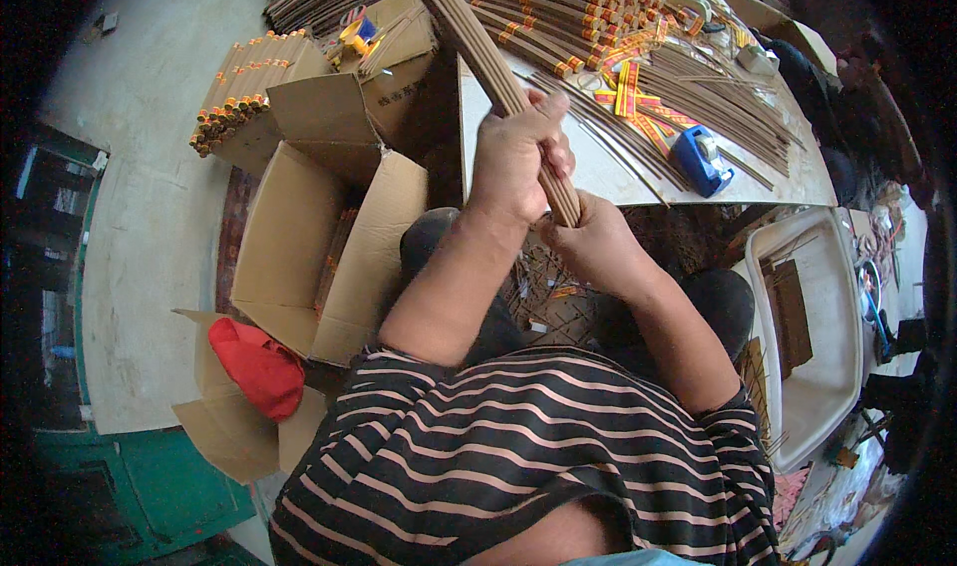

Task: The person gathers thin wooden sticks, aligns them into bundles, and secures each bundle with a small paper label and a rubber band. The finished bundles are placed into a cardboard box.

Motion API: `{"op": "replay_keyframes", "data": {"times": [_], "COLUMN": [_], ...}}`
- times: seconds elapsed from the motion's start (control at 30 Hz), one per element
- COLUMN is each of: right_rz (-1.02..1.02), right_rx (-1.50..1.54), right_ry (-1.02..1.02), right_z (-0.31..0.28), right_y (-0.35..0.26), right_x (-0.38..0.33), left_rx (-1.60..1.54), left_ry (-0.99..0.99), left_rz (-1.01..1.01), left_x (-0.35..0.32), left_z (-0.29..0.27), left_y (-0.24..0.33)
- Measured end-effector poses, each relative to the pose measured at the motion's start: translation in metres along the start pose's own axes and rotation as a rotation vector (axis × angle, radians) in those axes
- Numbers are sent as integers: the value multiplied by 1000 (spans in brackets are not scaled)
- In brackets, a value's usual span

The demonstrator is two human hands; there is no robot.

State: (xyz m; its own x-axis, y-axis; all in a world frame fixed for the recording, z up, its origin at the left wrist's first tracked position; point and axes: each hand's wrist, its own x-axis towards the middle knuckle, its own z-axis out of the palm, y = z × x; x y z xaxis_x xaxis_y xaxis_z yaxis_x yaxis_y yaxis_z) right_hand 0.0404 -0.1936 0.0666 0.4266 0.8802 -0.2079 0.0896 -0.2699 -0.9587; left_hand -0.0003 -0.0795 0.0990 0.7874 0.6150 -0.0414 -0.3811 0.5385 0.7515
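A bundle of thin brown incense sticks (469, 42) slants across in front of me, its far end running up past the top edge of the view. My left hand (515, 157) is wrapped round the bundle partway along it. At the near end, my right hand (600, 245) closes round the lower tips of the same sticks; some of its fingers are hidden behind them. Just beyond my hands, on the white table (598, 172), lie loose incense sticks (713, 97), red-and-yellow paper strips (628, 92) and a blue tape dispenser (703, 162).
Banded incense bundles (558, 12) are piled at the table's back, with more stacked (249, 82) at the far left. An open cardboard box (284, 227) stands on my left, near a red cloth (256, 367). A white plastic tub (832, 337) is on my right. Stick scraps litter the floor.
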Motion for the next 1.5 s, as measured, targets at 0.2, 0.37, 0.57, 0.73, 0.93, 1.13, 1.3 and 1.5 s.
{"op": "replay_keyframes", "data": {"times": [0.2, 0.37, 0.57, 0.73, 0.93, 1.13, 1.3, 1.5], "right_rz": [66, -109, -368, -574, -502, -505, -536, -581], "right_rx": [63, -1, 202, 321, 114, 155, 472, 684], "right_ry": [12, 26, 7, 183, 359, 400, 426, 456], "right_z": [1, 3, -50, -53, -32, -29, -31, -31], "right_y": [-9, 23, -4, -49, -31, -20, -40, -49], "right_x": [0, 19, 25, 41, 82, 99, 106, 87], "left_rx": [-8, 103, 539, 495, 419, 432, 1058, 1251], "left_ry": [36, 1, -61, -291, -328, -423, -287, -65], "left_rz": [-48, 12, 210, 523, 455, 393, 661, 670], "left_x": [-9, -9, 10, 40, 94, 88, 95, 48], "left_z": [-1, 4, -5, -22, -61, -65, -61, -32], "left_y": [-14, -14, -12, -66, -126, -110, -97, -74]}}
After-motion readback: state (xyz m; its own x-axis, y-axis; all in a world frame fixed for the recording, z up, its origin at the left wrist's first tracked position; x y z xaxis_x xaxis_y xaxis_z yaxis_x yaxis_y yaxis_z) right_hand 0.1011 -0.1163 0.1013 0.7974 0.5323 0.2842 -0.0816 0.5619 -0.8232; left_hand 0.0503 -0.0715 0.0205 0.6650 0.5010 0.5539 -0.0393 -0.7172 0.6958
